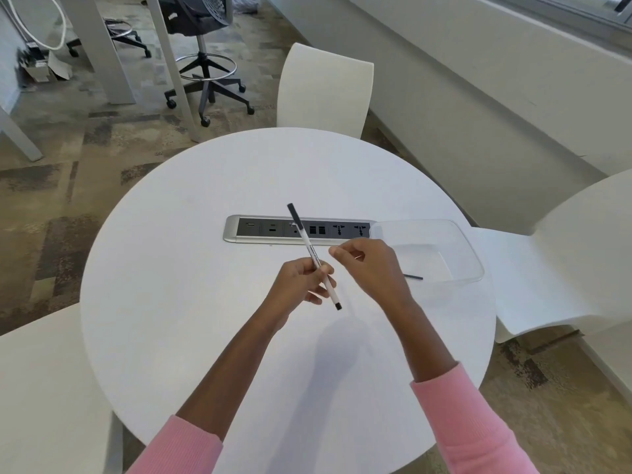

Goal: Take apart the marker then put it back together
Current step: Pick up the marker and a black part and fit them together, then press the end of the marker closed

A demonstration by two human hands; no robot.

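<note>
Gripping the marker (306, 241) around the lower half of its white barrel, the left hand (297, 285) holds it up above the round white table (205, 302). Its fingers (323, 291) curl round the barrel from below, and the thumb presses on the near side. The marker is tilted. Its long dark end points up and away, crossing in front of the power strip (260, 230) set into the tabletop. The short black-tipped end sticks out below the fingers, toward the person.

The right hand (371, 268) hovers just beside the marker's barrel, apart from it. Its fingers are curled, and the thumb and forefinger tips (337, 252) are brought together toward the barrel. I cannot tell whether anything small is pinched between them.

A thin dark piece (414, 277) lies flat on the table right of that hand, at the near edge of a clear plastic tray (473, 258). Pink sleeves (461, 415) cover both forearms, and white chairs (325, 87) stand around the table.
</note>
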